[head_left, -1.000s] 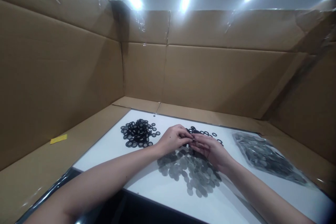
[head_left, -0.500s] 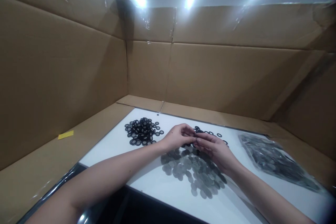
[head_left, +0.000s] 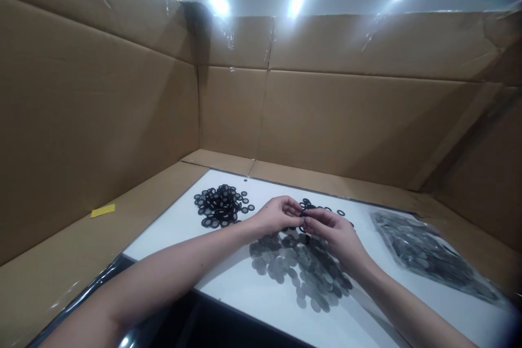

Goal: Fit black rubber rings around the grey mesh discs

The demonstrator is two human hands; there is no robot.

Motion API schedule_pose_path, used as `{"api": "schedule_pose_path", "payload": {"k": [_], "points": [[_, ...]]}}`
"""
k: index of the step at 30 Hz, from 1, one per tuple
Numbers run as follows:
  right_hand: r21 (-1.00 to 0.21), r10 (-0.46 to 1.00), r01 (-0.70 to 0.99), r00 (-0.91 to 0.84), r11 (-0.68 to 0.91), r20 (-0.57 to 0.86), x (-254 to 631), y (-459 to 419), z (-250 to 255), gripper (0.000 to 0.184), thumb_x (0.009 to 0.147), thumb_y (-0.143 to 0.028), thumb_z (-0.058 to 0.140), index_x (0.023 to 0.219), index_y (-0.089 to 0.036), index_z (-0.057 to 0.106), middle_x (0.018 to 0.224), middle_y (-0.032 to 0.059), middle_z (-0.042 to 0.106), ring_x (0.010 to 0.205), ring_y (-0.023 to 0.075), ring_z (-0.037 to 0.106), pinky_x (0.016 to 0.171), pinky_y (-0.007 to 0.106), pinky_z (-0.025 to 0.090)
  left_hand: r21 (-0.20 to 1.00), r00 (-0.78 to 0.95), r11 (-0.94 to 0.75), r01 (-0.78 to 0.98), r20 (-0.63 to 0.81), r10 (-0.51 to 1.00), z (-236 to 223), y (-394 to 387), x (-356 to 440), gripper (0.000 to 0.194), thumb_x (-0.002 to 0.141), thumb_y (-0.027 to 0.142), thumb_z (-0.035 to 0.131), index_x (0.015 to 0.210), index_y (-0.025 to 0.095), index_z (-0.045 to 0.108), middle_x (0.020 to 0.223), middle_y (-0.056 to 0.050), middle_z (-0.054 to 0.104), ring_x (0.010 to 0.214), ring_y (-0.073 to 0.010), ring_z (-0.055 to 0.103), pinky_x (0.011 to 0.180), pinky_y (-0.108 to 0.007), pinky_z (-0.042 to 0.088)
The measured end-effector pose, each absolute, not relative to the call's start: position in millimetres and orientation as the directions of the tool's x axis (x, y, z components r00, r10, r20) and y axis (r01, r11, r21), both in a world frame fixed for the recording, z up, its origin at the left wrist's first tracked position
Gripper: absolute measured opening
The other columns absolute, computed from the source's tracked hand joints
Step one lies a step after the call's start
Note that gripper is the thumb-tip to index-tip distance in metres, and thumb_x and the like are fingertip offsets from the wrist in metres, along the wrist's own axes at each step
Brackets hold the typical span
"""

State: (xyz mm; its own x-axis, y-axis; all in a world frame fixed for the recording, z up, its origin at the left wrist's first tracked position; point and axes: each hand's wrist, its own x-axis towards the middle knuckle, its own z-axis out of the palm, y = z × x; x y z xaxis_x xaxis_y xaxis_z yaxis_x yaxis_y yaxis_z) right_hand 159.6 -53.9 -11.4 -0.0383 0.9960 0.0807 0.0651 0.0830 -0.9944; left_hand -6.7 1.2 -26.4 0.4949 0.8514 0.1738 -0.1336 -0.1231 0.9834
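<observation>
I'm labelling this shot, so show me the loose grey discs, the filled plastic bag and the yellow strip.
Loose grey discs (head_left: 305,266): head view, near the middle of the pile.
Filled plastic bag (head_left: 428,250): head view, middle of its upper side.
Yellow strip (head_left: 103,210): head view, centre of its face.

The dark piece (head_left: 303,217) at the meeting fingertips is too small to make out, and the fingers partly cover it. The left hand (head_left: 279,213) and right hand (head_left: 337,232) hide part of the black rings (head_left: 309,204) behind them; the right also covers some grey discs (head_left: 291,263). Lower discs in the black-rimmed heap (head_left: 220,207) are buried. Cloudy plastic blurs the contents of the bag (head_left: 428,253). The picture's bottom edge cuts off both forearms (head_left: 175,266). Any marking on the yellow strip (head_left: 103,210) is illegible.
</observation>
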Motion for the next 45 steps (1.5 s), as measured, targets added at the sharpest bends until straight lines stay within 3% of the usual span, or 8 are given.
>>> {"api": "schedule_pose_path", "payload": {"k": [9, 14, 20, 28, 37, 45], "points": [[-0.972, 0.982, 0.148, -0.067, 0.183, 0.175, 158.7, -57.3, -4.3, 0.039, 0.068, -0.045, 0.070, 0.094, -0.016, 0.067, 0.089, 0.0081, 0.069, 0.076, 0.0200, 0.063, 0.070, 0.029, 0.049, 0.964, 0.508, 0.090, -0.251, 0.052, 0.860, -27.2, 3.6, -5.5, 0.040, 0.056, 0.026, 0.079, 0.083, 0.012, 0.053, 0.072, -0.002, 0.060, 0.063, -0.0118, 0.062, 0.068, -0.028, 0.050], [-0.959, 0.974, 0.172, -0.078, 0.225, 0.214, 161.3, -54.8, -6.6, 0.034, 0.070, -0.042, 0.069, 0.094, -0.017, 0.065, 0.083, 0.0063, 0.068, 0.072, 0.0179, 0.061, 0.068, 0.028, 0.048, 0.948, 0.475, 0.080, -0.310, 0.081, 0.876, -28.7, 1.6, -1.6, 0.037, 0.058, 0.024, 0.078, 0.077, 0.014, 0.047, 0.067, 0.001, 0.057, 0.059, -0.0096, 0.060, 0.069, -0.028, 0.051], [-0.981, 0.983, 0.081, -0.059, 0.179, 0.174, 159.1, -57.2, -2.8, 0.039, 0.067, -0.043, 0.071, 0.093, -0.015, 0.066, 0.081, 0.0064, 0.068, 0.069, 0.0168, 0.060, 0.069, 0.029, 0.049, 0.893, 0.420, 0.058, -0.447, 0.153, 0.894, -27.8, -5.4, 2.8, 0.047, 0.055, 0.025, 0.080, 0.084, 0.015, 0.045, 0.075, 0.000, 0.060, 0.067, -0.0116, 0.062, 0.075, -0.031, 0.051], [-0.965, 0.983, 0.183, -0.034, 0.185, 0.182, 156.5, -61.8, -0.5, 0.037, 0.070, -0.043, 0.067, 0.097, -0.017, 0.069, 0.090, 0.0082, 0.069, 0.075, 0.0212, 0.063, 0.073, 0.033, 0.050, 0.970, 0.472, -0.028, -0.241, 0.143, 0.870, -23.6, -0.9, -6.4, 0.044, 0.056, 0.029, 0.079, 0.085, 0.014, 0.049, 0.075, -0.002, 0.062, 0.064, -0.0113, 0.061, 0.066, -0.025, 0.047], [-0.958, 0.973, 0.177, -0.079, 0.227, 0.216, 159.9, -58.5, -0.6, 0.038, 0.071, -0.042, 0.067, 0.101, -0.018, 0.065, 0.093, 0.0071, 0.068, 0.074, 0.0184, 0.062, 0.070, 0.030, 0.050, 0.948, 0.458, 0.037, -0.317, 0.119, 0.881, -22.0, -5.6, 0.7, 0.044, 0.058, 0.028, 0.078, 0.084, 0.014, 0.046, 0.068, 0.000, 0.060, 0.059, -0.0099, 0.059, 0.062, -0.022, 0.045], [-0.964, 0.982, 0.195, -0.084, 0.182, 0.168, 161.5, -59.6, 7.3, 0.039, 0.065, -0.044, 0.071, 0.091, -0.015, 0.065, 0.081, 0.0073, 0.067, 0.068, 0.0174, 0.060, 0.065, 0.029, 0.050, 0.961, 0.464, 0.028, -0.275, 0.107, 0.879, -24.7, -3.8, 2.2, 0.039, 0.058, 0.028, 0.078, 0.077, 0.014, 0.047, 0.063, 0.001, 0.058, 0.054, -0.0082, 0.057, 0.053, -0.018, 0.042]]}}
